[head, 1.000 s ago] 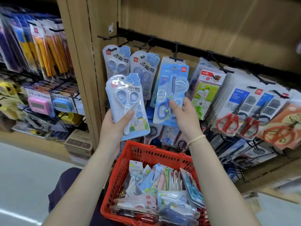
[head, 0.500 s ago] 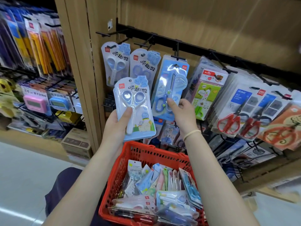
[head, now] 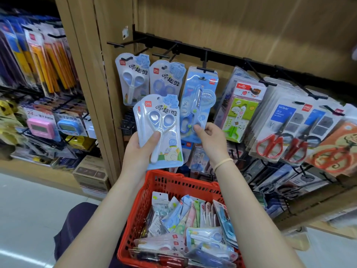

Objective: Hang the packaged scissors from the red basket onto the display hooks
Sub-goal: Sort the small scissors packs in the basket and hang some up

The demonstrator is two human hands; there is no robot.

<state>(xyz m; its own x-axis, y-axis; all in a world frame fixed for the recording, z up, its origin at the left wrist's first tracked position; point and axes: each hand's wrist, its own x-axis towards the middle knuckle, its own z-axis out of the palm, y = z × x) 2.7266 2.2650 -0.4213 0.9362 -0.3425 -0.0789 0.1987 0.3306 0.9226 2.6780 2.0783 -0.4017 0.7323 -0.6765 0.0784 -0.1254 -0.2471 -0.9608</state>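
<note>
Since a second ago the white-scissors pack (head: pixel 161 130) has drifted right, toward frame centre. The left hand (head: pixel 138 149) grips it, thumb across its face, long axis upright, its hang hole just below the blue-scissors pack (head: pixel 167 79) on the hook (head: pixel 160 55). The right hand (head: pixel 209 141) pinches the long blue pack (head: pixel 198 101). The red basket (head: pixel 173 186) sits below.

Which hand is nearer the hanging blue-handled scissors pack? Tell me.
Right. The right hand has its fingertips at the lower edge of the blue-handled scissors pack, while the left hand is off to its left, gripping the white scissors pack.
</note>
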